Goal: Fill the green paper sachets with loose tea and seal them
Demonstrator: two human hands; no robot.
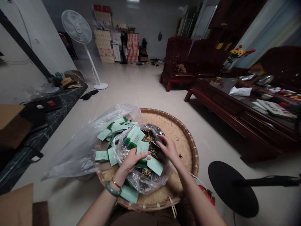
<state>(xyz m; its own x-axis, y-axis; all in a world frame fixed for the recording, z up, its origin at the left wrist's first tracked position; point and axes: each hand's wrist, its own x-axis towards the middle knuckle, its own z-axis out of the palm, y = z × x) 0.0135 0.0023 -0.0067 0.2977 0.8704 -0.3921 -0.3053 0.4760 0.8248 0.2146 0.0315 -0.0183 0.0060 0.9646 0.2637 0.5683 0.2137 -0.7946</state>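
Note:
My left hand [133,160] grips a small pale-green packet [143,147] by its side, thumb on the front. My right hand [168,147] has its fingers closed around a dark, thin-edged object that is mostly hidden. Both hands are over a clear plastic bag [148,185] holding a dark and yellowish dried loose mix [154,152]. More green packets lie on the bag, one of them a pale packet [155,165] between my hands. To the left, a pile of packets [117,127] rests on a large clear plastic sheet or bag [80,157].
A round woven bamboo tray [175,125] with a raised rim carries all this, close to my lap. Its neighbours are a black round stand base [232,188] at right and cardboard [16,204] at left. Beyond stand a white fan [101,86] and a dark wooden table [221,110].

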